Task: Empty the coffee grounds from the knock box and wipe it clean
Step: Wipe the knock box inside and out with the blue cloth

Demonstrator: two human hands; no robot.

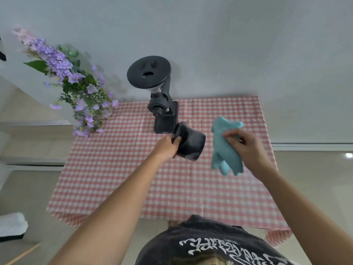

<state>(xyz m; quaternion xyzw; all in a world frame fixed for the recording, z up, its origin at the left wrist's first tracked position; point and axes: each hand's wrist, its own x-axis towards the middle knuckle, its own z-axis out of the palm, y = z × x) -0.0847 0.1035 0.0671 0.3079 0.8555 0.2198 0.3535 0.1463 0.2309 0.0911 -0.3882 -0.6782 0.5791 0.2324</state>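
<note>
One bunch of purple flowers stands at the far left corner of the tabletop. My left hand is closed around the rim of the one black knock box, held tipped on its side above the checked cloth, just in front of the single grinder. To its right, apart from the box, my right hand pinches one blue cloth, which hangs down.
</note>
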